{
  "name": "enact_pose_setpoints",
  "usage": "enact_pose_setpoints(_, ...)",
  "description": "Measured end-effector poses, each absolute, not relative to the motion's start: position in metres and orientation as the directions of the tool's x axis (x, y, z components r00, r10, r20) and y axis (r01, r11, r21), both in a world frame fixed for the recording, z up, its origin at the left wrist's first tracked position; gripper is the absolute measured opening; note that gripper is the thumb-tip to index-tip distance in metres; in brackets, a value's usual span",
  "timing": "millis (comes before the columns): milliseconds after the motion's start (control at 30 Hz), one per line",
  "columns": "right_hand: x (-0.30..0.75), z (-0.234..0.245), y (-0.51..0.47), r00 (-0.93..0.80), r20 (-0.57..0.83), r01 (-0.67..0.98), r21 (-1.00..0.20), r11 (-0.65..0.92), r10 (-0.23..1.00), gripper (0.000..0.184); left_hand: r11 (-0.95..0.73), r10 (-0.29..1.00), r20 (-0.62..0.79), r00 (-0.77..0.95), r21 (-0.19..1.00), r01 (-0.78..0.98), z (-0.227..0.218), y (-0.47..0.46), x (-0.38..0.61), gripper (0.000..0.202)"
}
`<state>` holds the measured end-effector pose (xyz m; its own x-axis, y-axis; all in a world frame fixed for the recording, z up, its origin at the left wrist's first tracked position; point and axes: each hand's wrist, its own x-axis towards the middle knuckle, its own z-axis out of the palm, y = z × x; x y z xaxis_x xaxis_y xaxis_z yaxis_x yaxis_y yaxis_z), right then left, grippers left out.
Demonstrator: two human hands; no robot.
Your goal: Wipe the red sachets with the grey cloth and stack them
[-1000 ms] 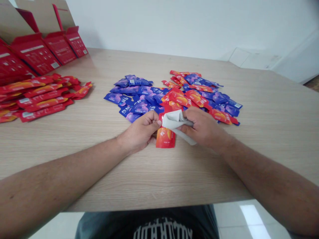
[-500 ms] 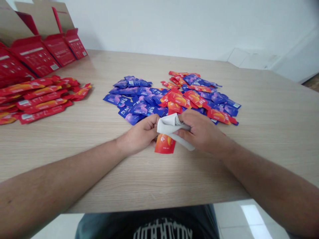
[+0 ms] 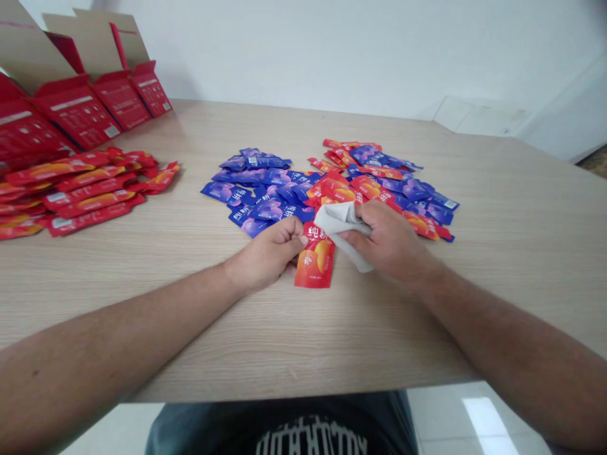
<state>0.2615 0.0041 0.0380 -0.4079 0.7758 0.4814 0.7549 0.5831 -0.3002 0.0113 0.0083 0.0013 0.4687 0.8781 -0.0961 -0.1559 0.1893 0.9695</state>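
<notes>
At the near edge, dark clothing with pale lettering (image 3: 310,436) was seen below the tabletop (image 3: 246,354), and pale floor tiles (image 3: 450,417) were shown to its right. Both forearms were extended over the wood-grained surface from either side.

Between the hands, near the front of the piles, a red-orange packet (image 3: 313,265) was held with its printed face up. Its left edge was pinched by the left hand (image 3: 275,253), the thumb being closed down on it and the fingers curled beneath. Whether its lower end was rested on the tabletop could not be told. By the right hand (image 3: 391,240) a folded whitish cloth (image 3: 336,221) was gripped between thumb and curled fingers, and the packet's upper right corner was covered by it from this view.

Beyond the hands, blue-purple packets (image 3: 268,196) were heaped on the left, and a mixed pile of red-orange and blue packets (image 3: 379,188) was spread on the right. At far left, red packets (image 3: 95,189) were stacked in front of open red boxes (image 3: 78,114), whose brown inner flaps were raised. The far side was bounded by a white wall (image 3: 308,57).
</notes>
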Motion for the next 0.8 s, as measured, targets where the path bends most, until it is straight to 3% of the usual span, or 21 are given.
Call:
enact_pose_setpoints(133, 0.276, 0.03, 0.021, -0.304, 0.514, 0.811, -0.301, 0.501, 0.802, 0.022, 0.141, 0.886, -0.084, 0.455, 0.986, -0.091, 0.007, 0.012, 0.005, 0.031)
enact_pose_setpoints(333, 0.278, 0.03, 0.018, -0.314, 0.367, 0.835, -0.332, 0.439, 0.876, 0.021, -0.08, 0.911, 0.047, 0.409, 0.995, 0.065, 0.045, 0.029, -0.024, 0.019)
enact_pose_setpoints(433, 0.279, 0.029, 0.017, -0.312, 0.335, 0.82, -0.378, 0.43, 0.889, 0.018, -0.268, 0.914, 0.16, 0.372, 0.928, 0.258, 0.062, 0.036, -0.054, 0.017)
enact_pose_setpoints(500, 0.279, 0.026, 0.018, -0.32, 0.336, 0.804, -0.399, 0.442, 0.886, 0.016, -0.366, 0.914, 0.225, 0.337, 0.817, 0.446, 0.068, 0.039, -0.081, 0.016)
enact_pose_setpoints(600, 0.28, 0.02, 0.02, -0.332, 0.377, 0.782, -0.402, 0.476, 0.864, 0.014, -0.319, 0.942, 0.287, 0.175, 0.601, 0.732, 0.074, 0.042, -0.128, 0.015)
enact_pose_setpoints(800, 0.283, 0.016, 0.02, -0.351, 0.351, 0.755, -0.442, 0.484, 0.868, 0.014, -0.095, 0.909, 0.404, -0.098, 0.433, 0.896, 0.088, 0.039, -0.225, 0.009)
